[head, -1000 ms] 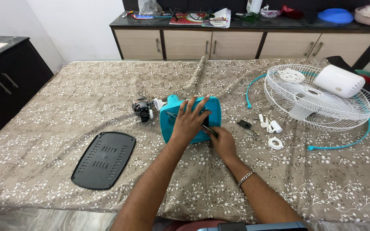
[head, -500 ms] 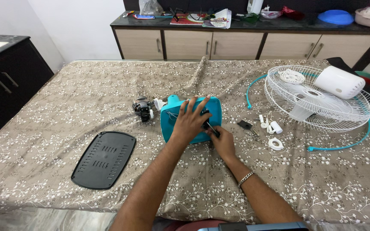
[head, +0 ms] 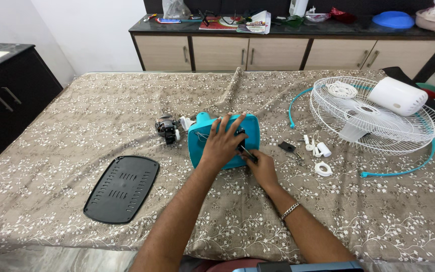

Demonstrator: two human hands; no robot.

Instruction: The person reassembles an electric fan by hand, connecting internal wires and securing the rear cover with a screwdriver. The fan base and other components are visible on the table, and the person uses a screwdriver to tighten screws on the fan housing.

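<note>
Barely shifted since a second ago: left hand [head: 221, 146] still pressed flat on teal housing [head: 205, 137], right hand [head: 263, 168] still gripping thin tool [head: 246, 152] at housing's right edge.

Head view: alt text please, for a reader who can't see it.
Left hand presses on a teal fan housing while the right hand holds a thin dark tool against it, on a floral tablecloth with a white fan grille at right.

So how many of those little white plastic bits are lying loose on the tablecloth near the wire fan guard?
4 that I can make out: a flat ring nearest the person, a short cylinder, and two smaller pieces left of it. Others may be hidden.
</note>
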